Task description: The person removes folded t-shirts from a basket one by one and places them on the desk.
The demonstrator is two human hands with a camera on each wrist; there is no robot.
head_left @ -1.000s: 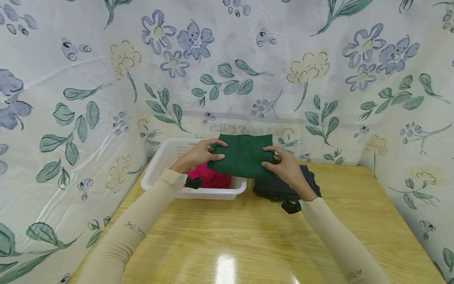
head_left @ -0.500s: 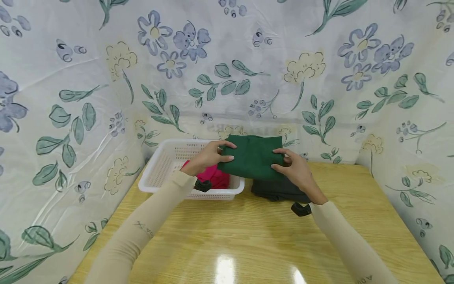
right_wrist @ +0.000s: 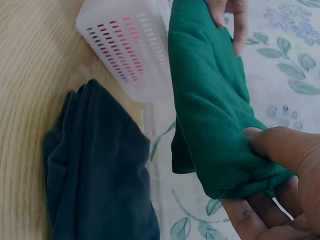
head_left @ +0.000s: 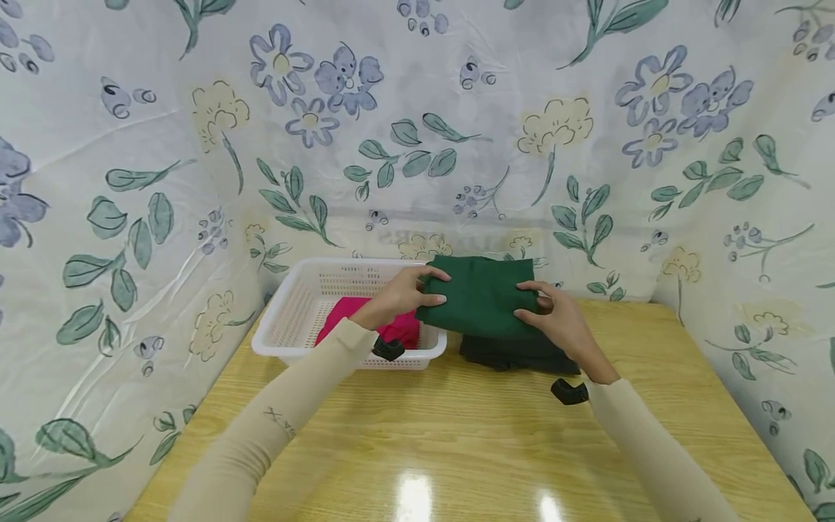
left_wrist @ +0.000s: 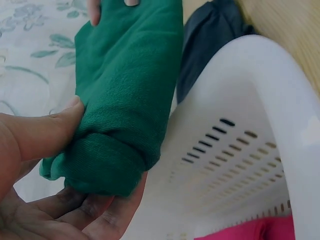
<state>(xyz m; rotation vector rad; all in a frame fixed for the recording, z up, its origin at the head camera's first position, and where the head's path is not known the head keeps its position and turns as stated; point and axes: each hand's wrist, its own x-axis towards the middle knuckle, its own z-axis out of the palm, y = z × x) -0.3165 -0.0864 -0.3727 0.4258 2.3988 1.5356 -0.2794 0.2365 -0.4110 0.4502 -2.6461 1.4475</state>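
A folded green cloth (head_left: 479,297) is held up between both hands, over the gap from the basket to a dark folded cloth. My left hand (head_left: 401,296) grips its left end, thumb on one face and fingers under the other, as the left wrist view of the cloth (left_wrist: 125,95) shows. At the right end my right hand (head_left: 554,315) pinches it the same way; its thumb (right_wrist: 280,145) presses the near face. Beneath and partly hidden lies the dark folded cloth (head_left: 515,353), seen whole-length along its folds in the right wrist view.
A white perforated basket (head_left: 277,344) stands on the left of the wooden table (head_left: 417,428). Inside it lies a pink-red cloth (head_left: 342,312), partly behind the left arm. Floral fabric (head_left: 457,109) hangs at the back and both sides.
Both hands have carried the green cloth to the right and slightly down, from beside the basket's rim to over the dark cloth. The grip is unchanged.
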